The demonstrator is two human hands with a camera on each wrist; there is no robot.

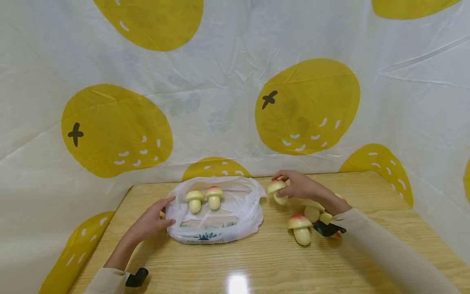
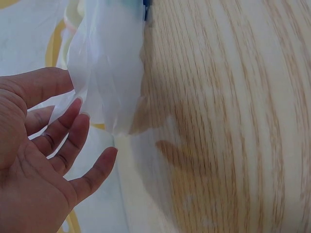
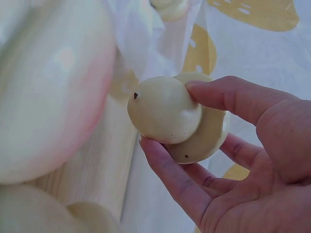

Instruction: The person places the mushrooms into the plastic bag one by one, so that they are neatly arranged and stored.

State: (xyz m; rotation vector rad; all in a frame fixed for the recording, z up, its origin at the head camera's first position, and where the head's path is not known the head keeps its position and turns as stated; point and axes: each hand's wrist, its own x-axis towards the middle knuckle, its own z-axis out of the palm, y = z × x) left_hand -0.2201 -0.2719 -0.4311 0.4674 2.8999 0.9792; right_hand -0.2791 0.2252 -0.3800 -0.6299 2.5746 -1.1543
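Note:
In the head view a white plastic bag (image 1: 253, 218) lies spread on the table with two toy mushrooms (image 1: 214, 197) on it, their caps pale yellow with red tops. At its left edge is my left hand (image 1: 148, 222); in the left wrist view its curled fingers (image 2: 80, 133) hold the edge of the bag (image 2: 109, 73), one fingertip hidden by the film. To the right of the bag, my right hand (image 1: 302, 187) grips another toy mushroom (image 1: 276, 188). The right wrist view shows this mushroom (image 3: 165, 109) between thumb and fingers, its stem facing the camera.
More toy mushrooms (image 1: 302, 234) lie in a group under my right forearm, which partly covers them. The wooden table (image 1: 205, 265) meets a white cloth (image 1: 213, 114) printed with yellow fruit at its back edge.

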